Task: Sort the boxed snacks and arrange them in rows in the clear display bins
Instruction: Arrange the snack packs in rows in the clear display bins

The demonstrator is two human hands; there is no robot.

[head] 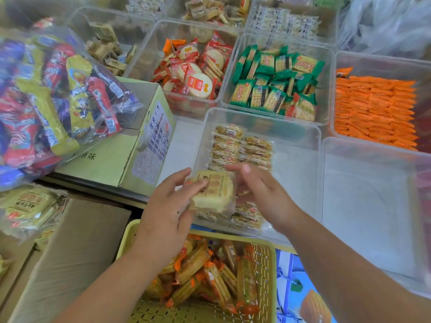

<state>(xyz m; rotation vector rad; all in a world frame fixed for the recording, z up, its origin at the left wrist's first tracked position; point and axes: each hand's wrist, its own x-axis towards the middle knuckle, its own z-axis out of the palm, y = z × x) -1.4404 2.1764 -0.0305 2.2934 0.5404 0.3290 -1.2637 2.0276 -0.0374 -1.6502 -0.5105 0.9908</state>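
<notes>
Snack packet (213, 191) sits over the near edge of the clear bin (300, 134), my left hand (168, 206) and right hand (263, 194) both closed on it; a careless drop could knock the two rows (242, 148) crooked.

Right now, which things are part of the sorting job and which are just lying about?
In the job:
- left hand and right hand, both on the pale snack pack
- clear bin with packs in rows
- yellow basket of loose snacks

Lying about:
- green carton
- bag of mixed snacks
- orange packs bin
</notes>
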